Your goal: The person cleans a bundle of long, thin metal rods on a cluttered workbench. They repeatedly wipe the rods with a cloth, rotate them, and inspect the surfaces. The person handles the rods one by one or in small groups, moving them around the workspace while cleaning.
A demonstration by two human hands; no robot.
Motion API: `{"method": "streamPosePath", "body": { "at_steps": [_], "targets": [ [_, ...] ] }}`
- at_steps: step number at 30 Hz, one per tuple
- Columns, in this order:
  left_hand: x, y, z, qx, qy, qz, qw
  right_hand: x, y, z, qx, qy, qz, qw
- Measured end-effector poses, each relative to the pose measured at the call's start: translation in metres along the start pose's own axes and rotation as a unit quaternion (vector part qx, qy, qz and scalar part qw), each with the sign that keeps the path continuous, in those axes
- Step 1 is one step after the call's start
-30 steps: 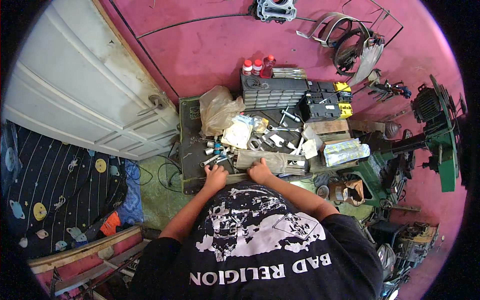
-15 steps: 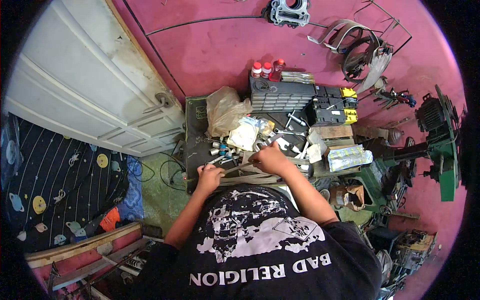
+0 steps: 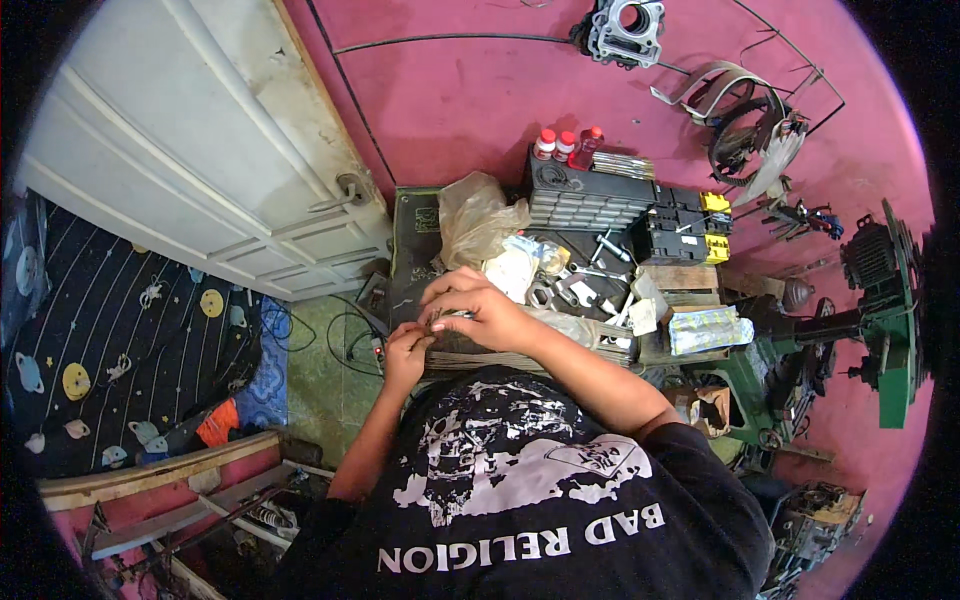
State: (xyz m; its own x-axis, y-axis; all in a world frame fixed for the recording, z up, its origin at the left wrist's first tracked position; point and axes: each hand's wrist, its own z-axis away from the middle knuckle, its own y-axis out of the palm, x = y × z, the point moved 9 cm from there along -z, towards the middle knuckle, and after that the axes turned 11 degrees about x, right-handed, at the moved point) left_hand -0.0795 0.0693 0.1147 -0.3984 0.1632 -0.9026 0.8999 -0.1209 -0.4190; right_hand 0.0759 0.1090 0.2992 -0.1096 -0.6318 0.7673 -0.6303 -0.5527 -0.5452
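Your two hands meet above the near left part of the worktop point(image 3: 407, 280). Your right grip point(image 3: 482, 308) is curled round a small grey piece point(image 3: 452, 316), thumb and fingers bent about it. Your left grip point(image 3: 405, 353) has its fingertips drawn together at the near left of this piece, which is so largely covered that you cannot tell its kind, or whether the left fingers hold it. Just to the near right of both grips lie thin rods point(image 3: 485, 362), along the worktop's near edge. Right of your right grip is a clear wrapper point(image 3: 565, 326); beyond it, wrenches point(image 3: 541, 296). Directly beyond your right grip stands a crumpled plastic bag point(image 3: 478, 215); farther right, a drawer unit point(image 3: 588, 207).
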Motion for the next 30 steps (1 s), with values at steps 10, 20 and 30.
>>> {"method": "streamPosePath", "body": {
  "at_steps": [10,20,30],
  "targets": [
    [0.01,-0.003,0.0,0.006,0.041,-0.011,0.999,-0.01,0.04,-0.011,-0.017,0.057,0.128,0.99],
    [-0.005,-0.008,-0.001,-0.041,0.055,-0.034,0.997,-0.024,0.049,-0.004,0.004,0.089,0.101,0.991],
    [-0.015,-0.017,-0.01,-0.087,-0.075,0.269,0.956,-0.098,0.065,0.041,0.121,0.253,0.103,0.954]
  ]
}}
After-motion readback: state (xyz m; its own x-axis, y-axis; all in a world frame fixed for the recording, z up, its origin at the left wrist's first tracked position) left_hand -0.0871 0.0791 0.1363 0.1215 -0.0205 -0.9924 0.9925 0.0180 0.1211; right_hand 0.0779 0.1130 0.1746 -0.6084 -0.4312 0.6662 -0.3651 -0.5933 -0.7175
